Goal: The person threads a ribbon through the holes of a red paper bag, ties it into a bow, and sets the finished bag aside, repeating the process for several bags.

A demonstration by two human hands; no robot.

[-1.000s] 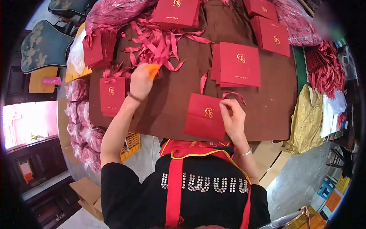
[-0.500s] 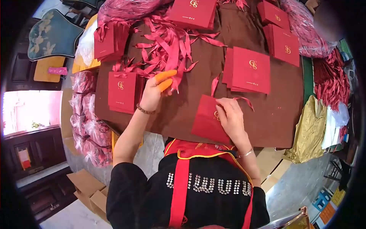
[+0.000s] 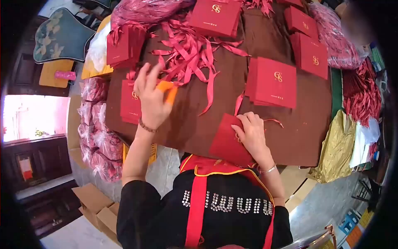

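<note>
A small red paper bag [image 3: 226, 139] with a gold logo lies near the front edge of the brown-covered table, ribbon ends sticking out at its top. My right hand [image 3: 251, 135] rests over its right side with fingers curled onto it, hiding part of the logo. Raised over the left of the table is my left hand [image 3: 153, 97], two fingers in orange covers and the others spread; I see nothing held in it. Beyond it lies a tangled pile of pink-red ribbons [image 3: 188, 60]. A stack of red bags [image 3: 129, 103] is partly behind this hand.
More red bag stacks stand at the right [image 3: 275, 83], far right [image 3: 313, 56], back [image 3: 215, 18] and back left [image 3: 124, 45]. Plastic-wrapped bundles [image 3: 101, 137] are piled left of the brown table [image 3: 190, 133]. A gold bag [image 3: 336, 145] hangs at its right edge.
My left hand has moved left and away from the ribbon pile, its fingers spreading. One ribbon now trails toward me from the pile. My right hand stays on the bag.
</note>
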